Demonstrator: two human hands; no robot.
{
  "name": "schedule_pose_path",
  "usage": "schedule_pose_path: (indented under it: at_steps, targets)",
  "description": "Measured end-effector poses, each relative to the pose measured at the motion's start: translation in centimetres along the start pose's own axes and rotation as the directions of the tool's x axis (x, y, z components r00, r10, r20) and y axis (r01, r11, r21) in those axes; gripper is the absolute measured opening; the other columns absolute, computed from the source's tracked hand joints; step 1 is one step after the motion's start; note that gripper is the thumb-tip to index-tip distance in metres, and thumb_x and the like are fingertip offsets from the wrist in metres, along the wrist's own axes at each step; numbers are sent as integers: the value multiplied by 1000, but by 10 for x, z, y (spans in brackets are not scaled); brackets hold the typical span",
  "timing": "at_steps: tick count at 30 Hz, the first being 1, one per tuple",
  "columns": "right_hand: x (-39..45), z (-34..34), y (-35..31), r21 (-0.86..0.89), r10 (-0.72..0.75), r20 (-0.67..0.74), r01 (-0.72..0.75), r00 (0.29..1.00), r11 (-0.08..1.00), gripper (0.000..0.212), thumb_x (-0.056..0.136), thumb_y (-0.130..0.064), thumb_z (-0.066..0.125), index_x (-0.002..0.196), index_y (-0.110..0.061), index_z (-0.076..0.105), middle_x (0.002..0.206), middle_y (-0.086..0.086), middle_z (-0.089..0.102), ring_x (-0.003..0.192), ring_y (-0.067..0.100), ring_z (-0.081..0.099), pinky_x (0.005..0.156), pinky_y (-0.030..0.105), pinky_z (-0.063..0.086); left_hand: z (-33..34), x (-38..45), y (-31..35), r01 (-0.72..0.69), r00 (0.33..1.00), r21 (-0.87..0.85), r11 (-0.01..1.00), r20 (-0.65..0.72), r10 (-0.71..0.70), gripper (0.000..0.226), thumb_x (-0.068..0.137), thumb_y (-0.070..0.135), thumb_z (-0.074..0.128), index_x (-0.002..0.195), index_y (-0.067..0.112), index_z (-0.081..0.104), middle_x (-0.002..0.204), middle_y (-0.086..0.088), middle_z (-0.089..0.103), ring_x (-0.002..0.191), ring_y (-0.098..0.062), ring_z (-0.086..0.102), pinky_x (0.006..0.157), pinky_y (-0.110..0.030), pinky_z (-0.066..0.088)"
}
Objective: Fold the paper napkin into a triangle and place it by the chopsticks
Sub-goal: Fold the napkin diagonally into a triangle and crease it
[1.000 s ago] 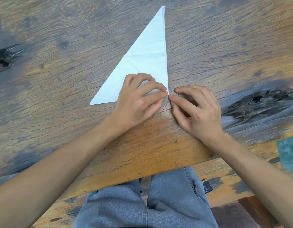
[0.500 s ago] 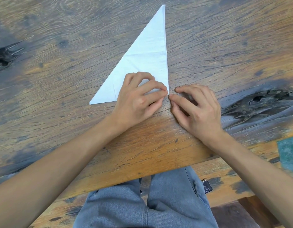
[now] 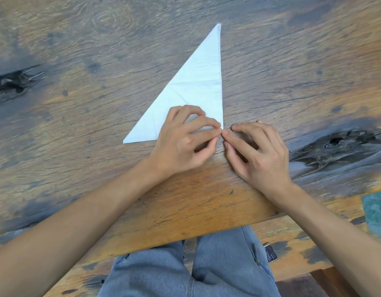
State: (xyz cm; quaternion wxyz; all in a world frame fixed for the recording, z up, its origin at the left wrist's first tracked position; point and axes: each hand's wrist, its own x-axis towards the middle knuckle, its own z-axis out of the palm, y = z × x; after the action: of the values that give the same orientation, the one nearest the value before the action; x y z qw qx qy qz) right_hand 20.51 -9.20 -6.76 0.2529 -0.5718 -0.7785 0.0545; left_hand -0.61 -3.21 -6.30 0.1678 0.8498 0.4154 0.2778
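Observation:
A white paper napkin lies flat on the wooden table, folded into a long triangle with its tip pointing away from me. My left hand rests on the napkin's near right part with bent fingers. Its index fingertip and thumb pinch the near right corner. My right hand sits just right of that corner, fingers bent, fingertips on the wood, its index tip meeting my left index tip. No chopsticks are in view.
The table's near edge runs just above my lap in grey jeans. Dark cracked knots mark the wood at the left and right. A teal patch sits at the right edge.
My left thumb has drawn away from the index finger, leaving a gap at the napkin's corner. The napkin and my right hand stay where they were; my view has tilted slightly.

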Motion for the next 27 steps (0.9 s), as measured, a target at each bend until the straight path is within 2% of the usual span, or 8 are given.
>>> schedule_pose_path:
  at_steps: [4,7,9,11,14,19,27]
  targets:
    - [0,0,-2,-13,12,-8,-12,1000,1000,19,95,-18,76,112,-16,82,109,9,77,95,32,73,97,46,58,-10,8,7,28,999,-30,999,41,-27,13,93,18,68,92,15,81,101,7,78,98,-29,68,81,-46,49]
    - [1,0,-3,-36,8,-4,-8,1000,999,17,95,-19,76,111,-17,82,110,7,77,96,31,72,96,46,58,-17,27,2,15,991,1,1000,133,-15,24,98,19,59,112,11,76,120,1,74,113,-30,65,92,-47,50]
    - [1,1,-3,-46,6,-3,-6,1000,999,17,95,-19,76,110,-18,82,110,6,77,96,30,71,95,45,59,-18,42,-8,24,964,70,997,261,-41,39,102,25,50,134,8,65,143,-6,63,135,-31,55,107,-47,44]
    - [0,2,-3,-53,9,-1,-9,1000,999,17,94,-20,76,110,-18,82,110,6,77,96,30,71,95,44,59,-17,55,-19,29,919,157,987,385,-88,52,106,32,40,151,7,47,161,-10,43,151,-30,36,121,-48,32]
    - [-1,2,-3,-49,11,4,-10,1000,999,17,94,-20,76,110,-17,81,111,6,76,96,31,71,95,44,59,-11,64,-33,-6,864,267,964,487,-130,63,108,40,23,162,9,22,172,-7,16,160,-25,13,129,-47,15]
    - [1,0,-3,-58,16,17,-15,1000,998,16,94,-19,75,109,-17,82,111,6,77,97,30,71,96,41,58,-5,65,-42,-76,868,287,955,490,-78,66,107,43,21,162,7,19,172,-9,15,160,-25,12,130,-47,15]
    - [2,-1,-4,-73,23,27,-21,999,997,15,93,-19,76,107,-17,82,110,5,77,96,30,72,91,42,61,-5,87,-52,34,895,274,961,419,-151,69,106,46,21,163,7,14,173,-9,11,160,-24,8,131,-45,10]
